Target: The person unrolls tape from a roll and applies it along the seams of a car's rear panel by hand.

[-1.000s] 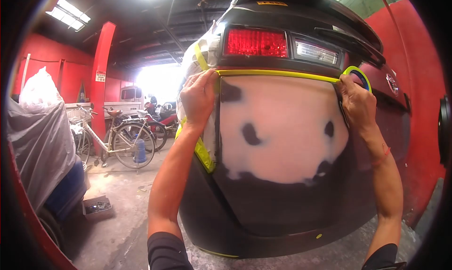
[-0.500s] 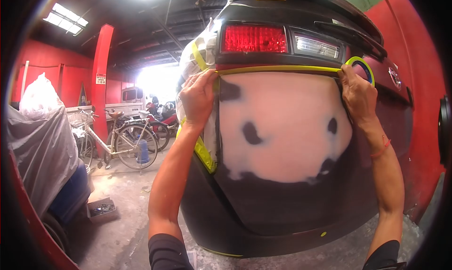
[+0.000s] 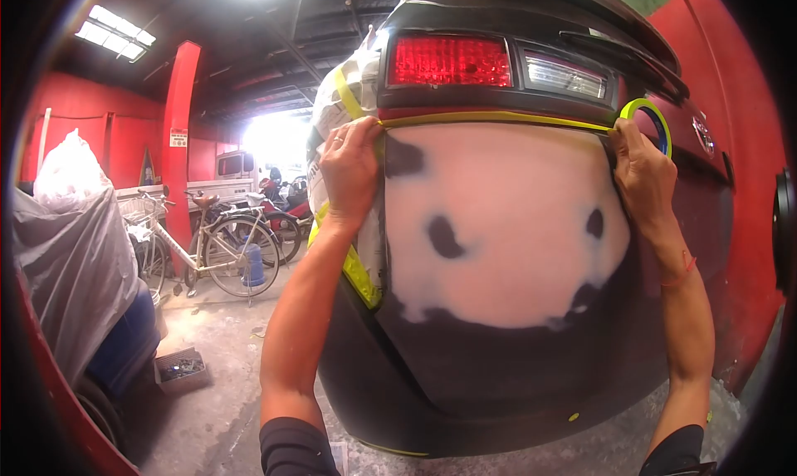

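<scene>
A strip of yellow masking tape stretches between my hands, just below the red and clear tail light of a dark car. My left hand pinches the strip's left end at the panel's edge. In my right hand the strip's other end is gripped beside the tape roll, a yellow-green ring with a blue core. Under the strip lies a sanded panel, pale pink with dark patches. Masking paper with yellow tape covers the car's side, left of my left hand.
A white bicycle with a blue water jug beside it stands left, near a red pillar. A grey cover drapes something at far left. A small box of bits sits on the floor.
My right hand and the roll have shifted slightly right, and the strip lies closer to the lower edge of the tail light. My left hand has stayed nearly in place.
</scene>
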A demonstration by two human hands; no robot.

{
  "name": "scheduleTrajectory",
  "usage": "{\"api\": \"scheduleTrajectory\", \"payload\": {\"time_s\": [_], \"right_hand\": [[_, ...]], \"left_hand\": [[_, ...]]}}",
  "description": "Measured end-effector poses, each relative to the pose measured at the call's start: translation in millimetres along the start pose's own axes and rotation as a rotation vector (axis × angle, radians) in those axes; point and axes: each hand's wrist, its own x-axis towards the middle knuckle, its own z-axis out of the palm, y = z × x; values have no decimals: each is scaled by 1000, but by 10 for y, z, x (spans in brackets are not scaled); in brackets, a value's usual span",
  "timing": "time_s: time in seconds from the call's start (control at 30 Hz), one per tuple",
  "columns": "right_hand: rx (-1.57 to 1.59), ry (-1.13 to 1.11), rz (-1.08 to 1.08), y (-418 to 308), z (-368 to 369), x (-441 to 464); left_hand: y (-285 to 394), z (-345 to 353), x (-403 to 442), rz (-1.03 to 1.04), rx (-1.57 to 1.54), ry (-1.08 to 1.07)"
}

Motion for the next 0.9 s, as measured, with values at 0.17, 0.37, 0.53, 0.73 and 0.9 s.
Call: {"api": "scheduleTrajectory", "payload": {"time_s": [0.17, 0.37, 0.53, 0.73, 0.9], "right_hand": [[106, 53, 45, -20, 20, -7], [37, 117, -36, -164, -292, -146], [58, 95, -101, -395, -673, -279], [64, 79, -153, -507, -825, -430], [71, 52, -32, -378, -688, -371]], "left_hand": [[-25, 57, -41, 19, 6, 33], [-34, 27, -14, 11, -35, 5], [-72, 30, -28, 12, -41, -1], [-94, 51, -82, -53, -53, 46], [-48, 37, -51, -109, -58, 67]]}}
